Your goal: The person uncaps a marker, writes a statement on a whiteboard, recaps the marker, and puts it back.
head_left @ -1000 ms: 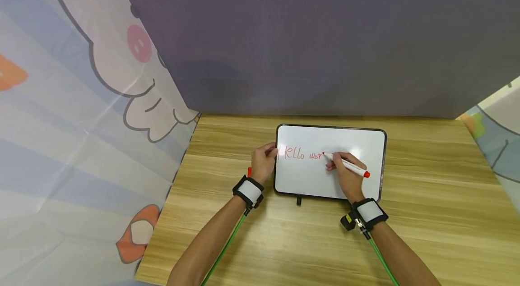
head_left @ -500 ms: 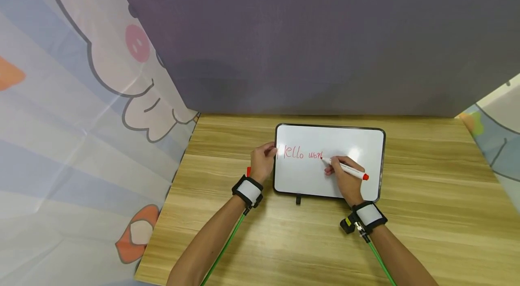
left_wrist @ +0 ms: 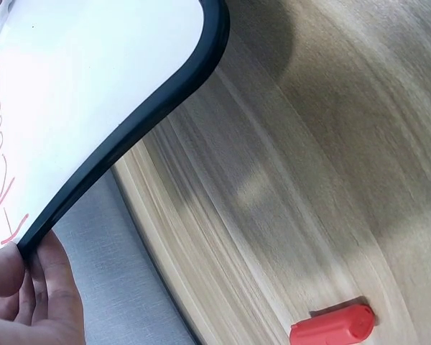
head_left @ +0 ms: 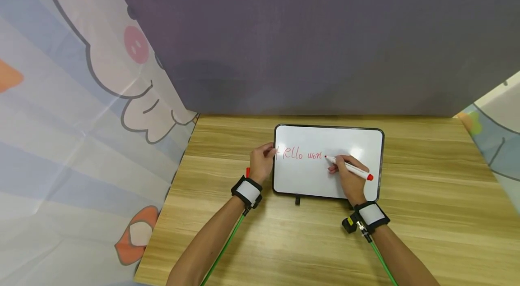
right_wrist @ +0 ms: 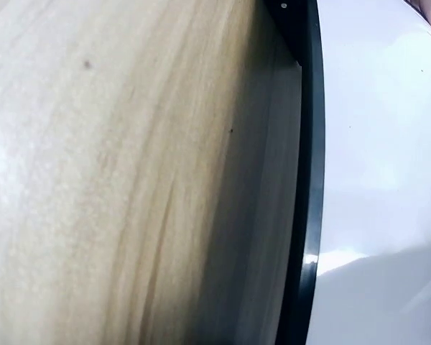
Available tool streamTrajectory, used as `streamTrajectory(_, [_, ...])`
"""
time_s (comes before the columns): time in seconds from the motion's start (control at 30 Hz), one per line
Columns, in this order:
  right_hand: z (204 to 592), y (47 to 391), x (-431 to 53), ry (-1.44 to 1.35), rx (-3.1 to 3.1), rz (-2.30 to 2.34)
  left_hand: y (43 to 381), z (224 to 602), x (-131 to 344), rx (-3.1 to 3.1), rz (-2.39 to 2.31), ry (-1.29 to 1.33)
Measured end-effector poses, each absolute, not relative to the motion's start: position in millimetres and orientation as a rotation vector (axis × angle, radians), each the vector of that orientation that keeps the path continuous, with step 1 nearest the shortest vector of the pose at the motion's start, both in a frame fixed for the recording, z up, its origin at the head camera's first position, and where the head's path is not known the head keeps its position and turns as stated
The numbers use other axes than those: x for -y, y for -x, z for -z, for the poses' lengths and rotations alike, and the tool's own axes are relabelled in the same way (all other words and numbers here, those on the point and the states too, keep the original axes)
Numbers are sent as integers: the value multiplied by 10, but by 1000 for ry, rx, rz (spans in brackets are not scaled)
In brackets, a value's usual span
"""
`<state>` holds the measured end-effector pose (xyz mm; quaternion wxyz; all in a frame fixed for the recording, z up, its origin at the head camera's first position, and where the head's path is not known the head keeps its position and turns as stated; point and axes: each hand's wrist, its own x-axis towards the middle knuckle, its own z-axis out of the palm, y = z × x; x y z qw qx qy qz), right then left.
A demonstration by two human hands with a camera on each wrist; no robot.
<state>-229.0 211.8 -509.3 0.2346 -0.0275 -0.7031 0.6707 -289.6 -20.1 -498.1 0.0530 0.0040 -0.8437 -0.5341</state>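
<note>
A small whiteboard [head_left: 308, 180] with a black frame stands propped on the table, bearing the red handwriting [head_left: 293, 153] "Hello worl". My left hand [head_left: 261, 162] pinches its left edge, thumb on the white face and fingers behind the frame, as the left wrist view shows. With fingers and thumb my right hand [head_left: 351, 181] grips a white marker [head_left: 350, 168] with a red end. The marker's red tip is at the board, just right of the last letter. In the right wrist view the marker is out of sight; the board's lower frame [right_wrist: 312, 172] shows there.
A red marker cap [left_wrist: 334, 325] lies on the wooden table [head_left: 430, 186], left of the board. Below the board juts a small black foot [head_left: 298, 200]. A grey panel [head_left: 304, 51] rises behind the table, and a printed cloth [head_left: 81, 164] hangs at the left.
A further stroke, like an "l", has appeared after "wor". The marker tip went down a little, then shifted right with my right hand. My left hand keeps its pinch on the edge.
</note>
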Motion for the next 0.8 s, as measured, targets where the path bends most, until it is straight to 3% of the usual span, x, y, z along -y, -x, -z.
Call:
streamTrajectory(0.5, [5375, 2382, -2183, 62, 1896, -1910, 2900, 4992, 207, 2550, 1618, 21])
streamTrajectory(0.8, [5936, 2544, -2403, 43, 1943, -1835, 2903, 4998, 214, 2539, 1634, 26])
